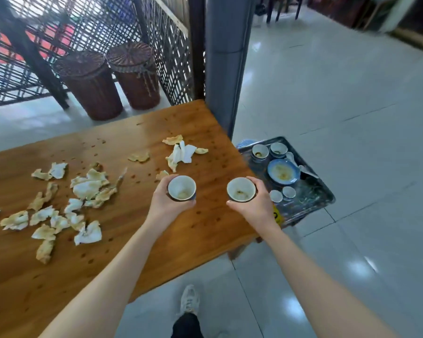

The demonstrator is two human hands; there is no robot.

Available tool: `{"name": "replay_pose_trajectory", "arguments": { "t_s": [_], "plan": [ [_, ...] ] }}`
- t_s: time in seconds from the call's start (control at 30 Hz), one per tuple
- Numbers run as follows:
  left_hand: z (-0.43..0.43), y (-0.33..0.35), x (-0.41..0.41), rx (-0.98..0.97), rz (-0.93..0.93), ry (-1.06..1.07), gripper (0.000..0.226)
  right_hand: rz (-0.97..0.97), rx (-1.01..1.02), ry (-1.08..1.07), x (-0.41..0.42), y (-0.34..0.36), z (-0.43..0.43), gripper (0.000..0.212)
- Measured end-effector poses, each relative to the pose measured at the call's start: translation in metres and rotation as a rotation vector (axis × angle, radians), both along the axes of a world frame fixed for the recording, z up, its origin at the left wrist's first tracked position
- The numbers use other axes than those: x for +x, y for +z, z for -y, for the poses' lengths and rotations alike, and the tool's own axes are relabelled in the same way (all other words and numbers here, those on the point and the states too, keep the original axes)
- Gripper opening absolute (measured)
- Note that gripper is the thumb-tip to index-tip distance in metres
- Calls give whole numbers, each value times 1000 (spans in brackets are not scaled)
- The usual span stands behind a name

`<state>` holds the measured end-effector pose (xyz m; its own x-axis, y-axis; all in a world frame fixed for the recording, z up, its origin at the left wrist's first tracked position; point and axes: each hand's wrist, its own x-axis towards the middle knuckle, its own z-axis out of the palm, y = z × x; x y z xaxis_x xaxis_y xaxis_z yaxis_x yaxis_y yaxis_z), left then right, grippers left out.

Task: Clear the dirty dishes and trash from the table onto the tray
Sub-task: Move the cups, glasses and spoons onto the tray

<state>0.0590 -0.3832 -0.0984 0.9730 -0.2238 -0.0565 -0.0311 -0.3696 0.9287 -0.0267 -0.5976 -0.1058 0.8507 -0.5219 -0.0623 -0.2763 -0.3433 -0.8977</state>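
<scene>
Reaching left hand: you curled it round the left cup over the table.
Right hand: you clasped the right cup near the tray.
Yellow label: its writing was unreadable.

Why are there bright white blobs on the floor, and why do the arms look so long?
Head view: the blobs are glare off the glossy floor tiles; the wide-angle lens stretches the arms and bows the table edge; the left hand gripping the left cup and the right hand gripping the right cup look sharp; the tray is softer.
</scene>
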Motion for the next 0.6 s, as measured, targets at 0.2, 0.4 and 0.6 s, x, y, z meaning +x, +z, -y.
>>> {"name": "replay_pose_trajectory", "arguments": {
  "t_s": [0.2,0.4,0.6],
  "plan": [
    [84,-10,0,3,-11,-64,71,-33,71,-89,-14,-8,72,82],
    [167,-31,22,-9,-32,-112,71,-58,42,-160,-7,-20,158,75],
    [265,-46,43,-48,-90,-144,68,-107,34,-245,4,-13,256,74]
  ]
}}
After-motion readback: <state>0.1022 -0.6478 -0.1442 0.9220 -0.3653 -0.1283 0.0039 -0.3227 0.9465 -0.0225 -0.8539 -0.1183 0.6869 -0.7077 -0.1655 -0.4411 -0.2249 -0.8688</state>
